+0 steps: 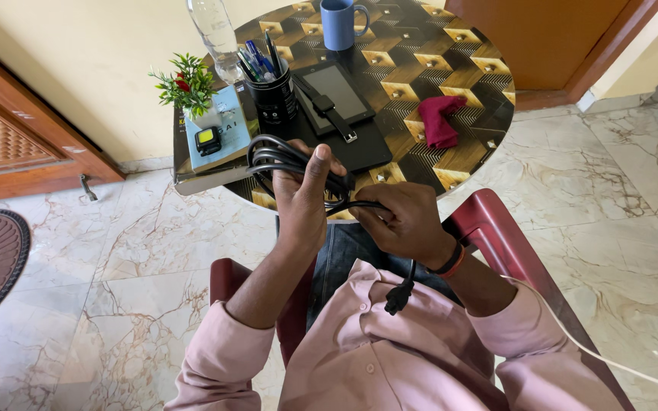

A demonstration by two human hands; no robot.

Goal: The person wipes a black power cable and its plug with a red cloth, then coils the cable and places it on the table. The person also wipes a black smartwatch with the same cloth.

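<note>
Seated person, seen from above, handling a black cable (pixel 283 160) over the near edge of a round patterned table (pixel 451 53). The left hand (pixel 302 194) is closed around a bundle of cable loops, thumb up, holding the coil just above the table's near edge. The right hand (pixel 405 221) is closed on a straight run of the same cable just right of the coil; from under this hand the cable hangs down and ends in a black plug (pixel 397 298) against the pink shirt. A dark band (pixel 451 261) circles the right wrist.

On the table, far of the hands: a black cup of pens (pixel 272 91); a dark tablet (pixel 336 91) with a watch (pixel 329 108) lying across it; a red cloth (pixel 439 118) to the right; a blue mug (pixel 340 23) at the far edge; a clear bottle (pixel 215 30) far left. At left, a small potted plant (pixel 188 87) stands on a book (pixel 222 125).

The person sits in a red chair (pixel 496 236) on a marble floor (pixel 116 266).
</note>
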